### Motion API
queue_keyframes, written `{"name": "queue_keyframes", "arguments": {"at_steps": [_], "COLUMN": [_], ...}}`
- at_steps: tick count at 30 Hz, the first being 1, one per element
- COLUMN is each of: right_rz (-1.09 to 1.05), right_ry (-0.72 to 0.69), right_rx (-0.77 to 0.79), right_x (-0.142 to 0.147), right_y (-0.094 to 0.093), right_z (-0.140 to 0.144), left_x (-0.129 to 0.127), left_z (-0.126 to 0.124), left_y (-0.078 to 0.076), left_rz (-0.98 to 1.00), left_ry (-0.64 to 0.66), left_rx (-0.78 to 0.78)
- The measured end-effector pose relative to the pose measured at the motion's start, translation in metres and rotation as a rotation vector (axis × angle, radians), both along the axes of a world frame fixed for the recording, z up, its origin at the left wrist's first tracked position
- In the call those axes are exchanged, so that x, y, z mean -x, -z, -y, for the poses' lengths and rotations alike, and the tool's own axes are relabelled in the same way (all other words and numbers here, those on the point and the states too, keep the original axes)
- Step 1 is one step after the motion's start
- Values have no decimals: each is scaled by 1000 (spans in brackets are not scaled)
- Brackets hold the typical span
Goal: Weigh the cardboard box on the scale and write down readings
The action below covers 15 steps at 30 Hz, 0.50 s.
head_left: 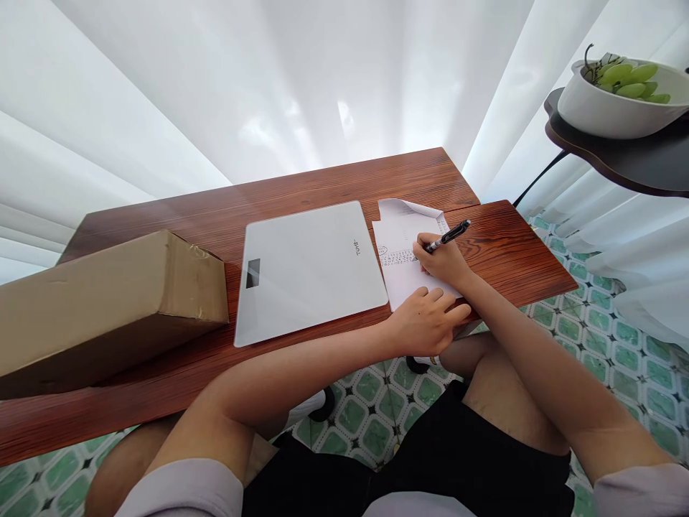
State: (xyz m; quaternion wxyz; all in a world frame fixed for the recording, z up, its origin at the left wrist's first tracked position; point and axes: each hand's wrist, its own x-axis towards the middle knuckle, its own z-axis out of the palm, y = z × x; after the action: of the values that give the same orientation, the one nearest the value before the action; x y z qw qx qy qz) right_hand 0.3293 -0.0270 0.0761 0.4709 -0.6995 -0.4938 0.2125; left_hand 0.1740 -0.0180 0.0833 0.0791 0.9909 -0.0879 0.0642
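Black shorts (430,459) and bare knees nearest, over green patterned floor tiles (597,345).

Cardboard box (102,301): far left on desk (323,179), long, taped, lying flat.

Flat white scale (306,269): middle of desk, just beside the box, small dark display at its left edge.

Left hand (428,319): fingers spread and relaxed, palm down, pressing the near edge of the sheet; grips nothing.

Sheet of paper (401,255): right of the scale, touching it, far corner curled up. Probably light, limp, easily creased; best pinned flat by an edge, lifted by a corner.

Right hand (441,258): fingers closed around black pen (449,235), tip on the sheet. Pen likely stiff, light, smooth; held low on the barrel.

White bowl of green grapes (624,97): upper right, on dark shelf (635,161).
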Motion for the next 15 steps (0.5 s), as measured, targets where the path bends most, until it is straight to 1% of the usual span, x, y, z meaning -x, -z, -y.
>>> {"name": "queue_keyframes", "arguments": {"at_steps": [4, 8, 12, 15], "right_rz": [-9, 13, 179, 356], "right_ry": [8, 126, 236, 251], "right_rx": [-10, -116, -159, -162], "right_x": [-1, -7, -20, -33], "right_y": [0, -3, -9, -10], "right_z": [0, 2, 5, 8], "left_x": [0, 0, 0, -1], "left_z": [0, -1, -1, 0], "left_y": [1, 2, 1, 1], "left_rz": [17, 17, 6, 4], "left_ry": [-2, -5, 3, 7], "left_rx": [-6, -11, -17, -17]}}
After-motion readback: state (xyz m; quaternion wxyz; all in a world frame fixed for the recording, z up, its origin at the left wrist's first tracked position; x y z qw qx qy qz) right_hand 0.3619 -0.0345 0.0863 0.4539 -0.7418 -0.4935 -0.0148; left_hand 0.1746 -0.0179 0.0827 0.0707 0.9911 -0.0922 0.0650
